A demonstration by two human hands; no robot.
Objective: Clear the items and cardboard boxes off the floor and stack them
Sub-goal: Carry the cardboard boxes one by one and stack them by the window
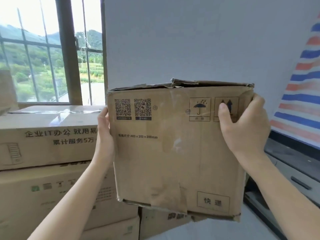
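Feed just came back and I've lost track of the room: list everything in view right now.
held cardboard box: one, brown, worn, centre, lifted in front of the wall
stacked cardboard boxes: at least four, brown, left of and below it
brown object: one, far left edge, cannot tell what it is
window: one, dark barred frame, upper left, green hills outside
wall: one, white, behind
striped sheet: one, red, blue and white, right edge
cabinet: one, grey, lower right
left hand: flat against the box's left side
right hand: grips the box's upper right corner, thumb on the front
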